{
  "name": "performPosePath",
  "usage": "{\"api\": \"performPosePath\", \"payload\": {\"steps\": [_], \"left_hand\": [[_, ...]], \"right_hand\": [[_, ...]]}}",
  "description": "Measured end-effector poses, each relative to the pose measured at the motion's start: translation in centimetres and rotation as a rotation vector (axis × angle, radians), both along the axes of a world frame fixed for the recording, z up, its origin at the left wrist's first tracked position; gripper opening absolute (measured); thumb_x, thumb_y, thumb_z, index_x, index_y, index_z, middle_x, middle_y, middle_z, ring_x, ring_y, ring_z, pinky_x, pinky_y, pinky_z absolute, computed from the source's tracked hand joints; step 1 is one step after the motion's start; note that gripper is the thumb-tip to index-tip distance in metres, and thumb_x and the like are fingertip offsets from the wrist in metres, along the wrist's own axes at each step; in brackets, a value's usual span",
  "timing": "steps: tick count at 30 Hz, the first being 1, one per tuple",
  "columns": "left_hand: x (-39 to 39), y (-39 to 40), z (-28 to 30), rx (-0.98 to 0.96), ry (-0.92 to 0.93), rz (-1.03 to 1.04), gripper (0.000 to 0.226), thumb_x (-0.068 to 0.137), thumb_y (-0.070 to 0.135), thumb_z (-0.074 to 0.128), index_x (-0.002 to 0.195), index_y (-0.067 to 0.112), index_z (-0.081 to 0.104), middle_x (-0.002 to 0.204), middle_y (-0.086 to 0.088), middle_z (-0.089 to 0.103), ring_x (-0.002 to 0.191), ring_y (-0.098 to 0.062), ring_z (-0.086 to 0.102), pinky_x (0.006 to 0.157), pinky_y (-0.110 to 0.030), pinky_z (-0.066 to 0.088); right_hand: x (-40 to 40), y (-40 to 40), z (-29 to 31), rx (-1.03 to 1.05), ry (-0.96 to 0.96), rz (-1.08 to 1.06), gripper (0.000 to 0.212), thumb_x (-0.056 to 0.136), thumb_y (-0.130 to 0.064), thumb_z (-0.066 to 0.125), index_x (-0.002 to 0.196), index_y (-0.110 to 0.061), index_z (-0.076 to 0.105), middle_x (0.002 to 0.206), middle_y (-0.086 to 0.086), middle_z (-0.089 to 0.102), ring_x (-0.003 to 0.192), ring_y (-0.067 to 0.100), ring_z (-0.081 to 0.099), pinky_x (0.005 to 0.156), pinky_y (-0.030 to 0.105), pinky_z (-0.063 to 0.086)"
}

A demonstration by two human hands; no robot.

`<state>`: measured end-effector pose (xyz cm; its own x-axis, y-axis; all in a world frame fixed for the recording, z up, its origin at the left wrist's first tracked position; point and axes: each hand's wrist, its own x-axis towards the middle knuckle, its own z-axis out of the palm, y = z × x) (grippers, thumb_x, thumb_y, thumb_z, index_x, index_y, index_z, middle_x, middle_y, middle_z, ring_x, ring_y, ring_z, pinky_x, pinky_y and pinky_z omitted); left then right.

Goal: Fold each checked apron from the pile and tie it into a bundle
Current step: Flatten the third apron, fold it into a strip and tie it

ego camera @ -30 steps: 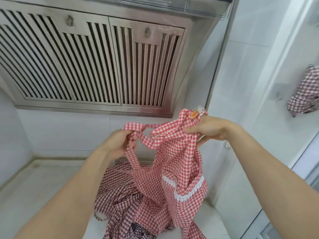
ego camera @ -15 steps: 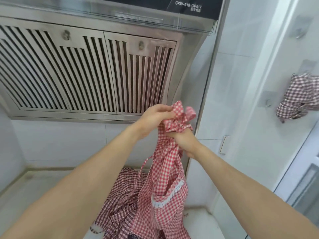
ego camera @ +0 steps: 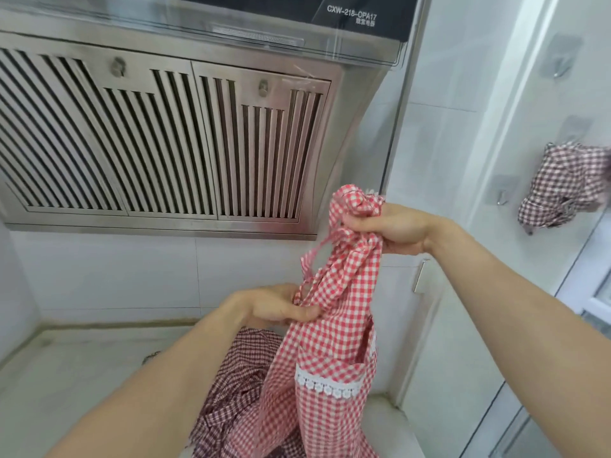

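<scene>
Fingers (ego camera: 355, 223) of the right hand (ego camera: 401, 228) clutch the bunched top of the red apron (ego camera: 334, 342) mid-frame; the left hand (ego camera: 277, 307) pinches its edge lower down.

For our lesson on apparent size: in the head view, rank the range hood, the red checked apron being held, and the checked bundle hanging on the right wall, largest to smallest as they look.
1. range hood, which fills most of the upper left.
2. red checked apron, though its nearness to the camera enlarges it.
3. checked bundle, smallest and farther off.

Matt checked cloth apron (ego camera: 334, 328) with lace trim; brushed metal hood (ego camera: 158, 133); glossy white tiles (ego camera: 109, 269).
</scene>
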<state>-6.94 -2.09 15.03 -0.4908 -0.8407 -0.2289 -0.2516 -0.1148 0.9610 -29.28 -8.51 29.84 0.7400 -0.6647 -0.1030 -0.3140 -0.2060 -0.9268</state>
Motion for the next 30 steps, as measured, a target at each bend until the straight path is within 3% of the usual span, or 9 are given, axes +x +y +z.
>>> {"api": "performPosePath", "payload": {"steps": [3,5,7,10,12,15,21,25,30], "left_hand": [[1.6,-0.1,-0.4,0.058,-0.016,-0.08,0.075,0.077,0.04,0.081,0.129,-0.007,0.053,0.131,-0.02,0.058,0.121,-0.035,0.055,0.111,-0.052,0.041],[1.4,-0.1,-0.5,0.029,-0.14,-0.066,0.035,0.088,0.024,0.073,0.117,0.006,0.065,0.116,-0.009,0.069,0.109,-0.026,0.064,0.101,-0.047,0.05],[0.1,0.0,-0.7,-0.033,-0.237,0.012,0.02,0.09,0.013,0.071,0.109,0.018,0.069,0.101,0.001,0.074,0.092,-0.015,0.069,0.085,-0.034,0.056],[-2.8,0.2,-0.6,-0.035,-0.193,0.081,0.053,0.083,0.018,0.08,0.13,0.021,0.056,0.121,0.004,0.067,0.1,-0.011,0.065,0.082,-0.028,0.054],[-4.8,0.1,-0.6,-0.101,-0.27,0.082,0.066,0.084,0.027,0.079,0.141,0.028,0.046,0.134,0.015,0.055,0.118,-0.007,0.054,0.101,-0.028,0.045],[-7.1,-0.3,-0.6,-0.171,-0.247,0.113,0.064,0.087,0.037,0.073,0.144,0.028,0.045,0.14,0.018,0.051,0.132,-0.009,0.047,0.117,-0.035,0.031],[-7.8,-0.2,0.3,-0.111,0.025,0.16,0.067,0.072,0.039,0.084,0.132,0.027,0.056,0.123,0.008,0.069,0.114,-0.016,0.064,0.108,-0.042,0.044],[-4.3,1.0,1.7,0.015,-0.039,0.155,0.061,0.062,0.045,0.081,0.114,0.03,0.053,0.112,0.004,0.069,0.103,-0.015,0.065,0.102,-0.037,0.046],[2.1,2.2,5.9,-0.226,-0.347,0.336,0.037,0.08,0.033,0.08,0.115,0.03,0.066,0.108,0.006,0.074,0.098,-0.016,0.07,0.095,-0.034,0.051]], "right_hand": [[-2.1,0.2,1.5,-0.067,0.23,0.096,0.048,0.073,-0.015,0.079,0.118,-0.004,0.066,0.12,0.016,0.07,0.114,0.03,0.066,0.101,0.044,0.05],[-2.9,0.2,1.7,-0.142,0.323,0.071,0.041,0.075,-0.001,0.079,0.114,-0.002,0.069,0.116,0.016,0.071,0.112,0.029,0.068,0.103,0.045,0.049],[-3.2,0.1,1.6,-0.186,0.292,-0.024,0.034,0.078,0.008,0.075,0.11,0.0,0.07,0.112,0.016,0.073,0.107,0.029,0.069,0.102,0.047,0.051],[-3.1,0.9,1.2,-0.153,0.125,-0.093,0.025,0.083,0.015,0.064,0.101,0.001,0.072,0.102,0.014,0.075,0.099,0.027,0.072,0.096,0.041,0.055],[-2.7,1.5,0.9,-0.102,0.028,-0.048,0.036,0.085,0.02,0.057,0.086,-0.01,0.077,0.092,0.008,0.077,0.091,0.021,0.073,0.083,0.031,0.058],[-2.3,2.2,0.5,-0.052,-0.08,-0.021,0.033,0.087,0.019,0.054,0.098,-0.006,0.072,0.097,0.008,0.075,0.094,0.022,0.072,0.082,0.03,0.058],[-3.1,1.7,1.9,-0.012,-0.271,-0.184,0.031,0.089,0.013,0.056,0.117,0.004,0.064,0.111,0.017,0.072,0.101,0.029,0.071,0.087,0.037,0.059],[-5.9,0.6,1.6,0.028,-0.262,-0.29,0.027,0.087,0.012,0.057,0.11,0.0,0.068,0.103,0.014,0.075,0.094,0.024,0.073,0.078,0.031,0.06],[-8.7,-0.9,-2.9,0.166,-0.233,-0.351,0.035,0.074,0.006,0.064,0.108,0.0,0.067,0.107,0.017,0.072,0.092,0.024,0.072,0.088,0.035,0.058]]}}
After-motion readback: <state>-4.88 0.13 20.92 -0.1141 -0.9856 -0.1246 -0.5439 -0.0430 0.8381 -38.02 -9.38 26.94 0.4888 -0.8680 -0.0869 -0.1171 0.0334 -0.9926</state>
